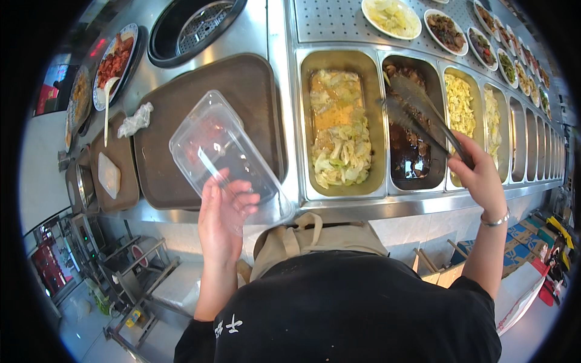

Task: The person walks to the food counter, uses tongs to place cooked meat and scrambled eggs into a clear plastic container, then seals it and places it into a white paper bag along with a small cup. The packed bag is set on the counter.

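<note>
My left hand [222,211] holds a clear plastic takeaway container [218,115] tilted over a brown tray [181,190]. A reddish patch shows through its far end; I cannot tell whether that is food inside or a reflection. In my right hand [479,179] are dark-handled serving tongs [438,119]. Their tips reach into a steel food pan [438,183] of dark braised food in brown sauce [411,156]. Whether the tips pinch any food cannot be made out. Just left of that pan is another pan [379,181] with cooked cabbage [345,159] in yellowish broth.
Pans of yellow scrambled egg [459,100] and pale vegetables [492,122] continue rightward. Filled plates [392,18] line the perforated shelf [327,25]. Leftward are a round black-rimmed pot [156,54], a plate of red food [115,59] with a white spoon [107,113], and crumpled plastic [136,120].
</note>
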Available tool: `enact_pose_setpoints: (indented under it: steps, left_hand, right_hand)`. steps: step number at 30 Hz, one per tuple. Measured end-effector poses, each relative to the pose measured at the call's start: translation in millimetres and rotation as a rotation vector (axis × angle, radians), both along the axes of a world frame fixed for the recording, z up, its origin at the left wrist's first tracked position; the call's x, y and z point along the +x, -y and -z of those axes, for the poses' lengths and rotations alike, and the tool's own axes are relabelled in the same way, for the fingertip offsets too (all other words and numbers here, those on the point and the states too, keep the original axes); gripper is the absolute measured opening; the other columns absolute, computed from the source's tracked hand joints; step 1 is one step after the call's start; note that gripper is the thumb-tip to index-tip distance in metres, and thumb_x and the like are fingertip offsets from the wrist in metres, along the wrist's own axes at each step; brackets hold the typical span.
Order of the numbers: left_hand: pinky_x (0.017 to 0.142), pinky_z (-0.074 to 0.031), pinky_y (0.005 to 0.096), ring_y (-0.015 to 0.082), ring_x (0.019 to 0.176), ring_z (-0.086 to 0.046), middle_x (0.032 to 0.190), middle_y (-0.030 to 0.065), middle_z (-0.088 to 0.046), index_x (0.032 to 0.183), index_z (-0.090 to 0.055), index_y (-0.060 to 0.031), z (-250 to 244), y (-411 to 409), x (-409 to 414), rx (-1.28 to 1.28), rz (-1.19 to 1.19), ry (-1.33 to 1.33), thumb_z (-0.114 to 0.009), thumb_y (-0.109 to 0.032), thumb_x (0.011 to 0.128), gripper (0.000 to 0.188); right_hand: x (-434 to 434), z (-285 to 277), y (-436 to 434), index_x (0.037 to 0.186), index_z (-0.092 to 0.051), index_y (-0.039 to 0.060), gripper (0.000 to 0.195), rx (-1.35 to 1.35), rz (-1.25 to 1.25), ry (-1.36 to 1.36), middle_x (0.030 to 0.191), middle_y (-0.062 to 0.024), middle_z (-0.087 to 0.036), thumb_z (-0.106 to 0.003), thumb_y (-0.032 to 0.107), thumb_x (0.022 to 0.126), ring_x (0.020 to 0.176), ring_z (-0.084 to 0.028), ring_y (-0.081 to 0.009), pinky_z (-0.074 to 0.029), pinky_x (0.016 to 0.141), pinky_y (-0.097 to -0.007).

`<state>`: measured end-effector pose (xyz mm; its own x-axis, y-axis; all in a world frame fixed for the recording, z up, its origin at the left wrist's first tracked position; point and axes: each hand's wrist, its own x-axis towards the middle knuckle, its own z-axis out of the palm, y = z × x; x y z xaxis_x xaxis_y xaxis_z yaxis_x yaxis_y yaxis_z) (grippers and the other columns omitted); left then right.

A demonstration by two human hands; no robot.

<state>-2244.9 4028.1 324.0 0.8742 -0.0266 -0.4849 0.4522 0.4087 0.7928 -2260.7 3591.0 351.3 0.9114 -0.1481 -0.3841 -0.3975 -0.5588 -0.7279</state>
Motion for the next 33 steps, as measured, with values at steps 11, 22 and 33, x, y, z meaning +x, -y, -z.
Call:
enact_pose_setpoints:
  steps: [11,22,33]
  left_hand:
    - [0.078,-0.049,0.0332,0.0230,0.094,-0.063,0.112,0.0141,-0.060,0.134,-0.040,-0.0064,0,27,5,0.091,0.006,0.013,-0.042,-0.033,0.102,0.042]
    - [0.080,-0.047,0.0314,0.0194,0.099,-0.061,0.120,0.0148,-0.060,0.132,-0.042,-0.0109,7,18,2,0.091,-0.009,0.038,-0.047,-0.030,0.101,0.037]
    - [0.081,-0.046,0.0303,0.0165,0.102,-0.059,0.122,0.0120,-0.059,0.143,-0.035,-0.0065,17,20,9,0.232,0.098,0.000,-0.046,-0.035,0.101,0.052]
  right_hand:
    - [0,62,-103,0.128,-0.051,0.0070,0.055,-0.647,-0.776,0.113,0.088,-0.0086,-0.061,-0.071,0.027,0.081,0.073,-0.065,-0.0251,-0.051,0.060,-0.0352]
    - [41,73,-102,0.112,-0.058,0.0047,0.037,-0.656,-0.739,0.110,0.088,-0.0123,-0.065,-0.067,0.027,0.084,0.076,-0.067,-0.0287,-0.053,0.065,-0.0392]
    - [6,57,-88,0.106,-0.063,0.0077,0.026,-0.518,-0.630,0.095,0.086,-0.0134,-0.068,-0.061,0.026,0.088,0.078,-0.066,-0.0329,-0.052,0.068,-0.0427]
